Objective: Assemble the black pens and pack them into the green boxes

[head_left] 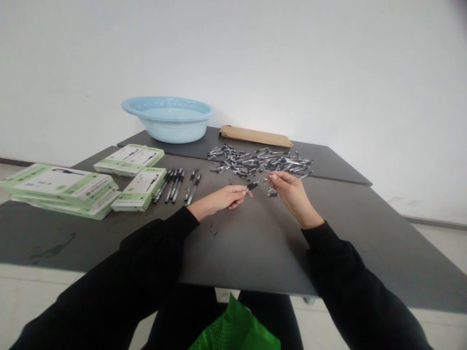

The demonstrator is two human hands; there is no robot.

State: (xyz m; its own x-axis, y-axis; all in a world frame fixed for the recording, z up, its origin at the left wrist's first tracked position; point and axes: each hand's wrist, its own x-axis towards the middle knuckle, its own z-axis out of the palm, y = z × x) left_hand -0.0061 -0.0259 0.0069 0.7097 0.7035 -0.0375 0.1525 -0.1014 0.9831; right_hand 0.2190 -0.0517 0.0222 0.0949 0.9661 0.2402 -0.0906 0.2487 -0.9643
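Observation:
Between my two hands is a slim pen (pixel 253 185) with a dark section and a clear section, held slantwise above the table. My left hand (pixel 230 196) pinches its left end, and my right hand (pixel 286 188) pinches the right end with fingertips. Whether the pen is in one piece or two is too small to tell. Just behind my hands spreads a loose pile of black and clear pen parts (pixel 251 163). A small dark piece (pixel 272 193) lies under my right hand. Left of my left hand, several assembled-looking pens (pixel 176 183) lie side by side.
Green-and-white boxes are stacked (pixel 60 189) at the left, with another box (pixel 140 189) beside the pens and more boxes (pixel 130 159) behind. A light blue basin (pixel 175 129) and a flat brown cardboard piece (pixel 255 135) sit at the back of the dark table (pixel 237 253), near the wall.

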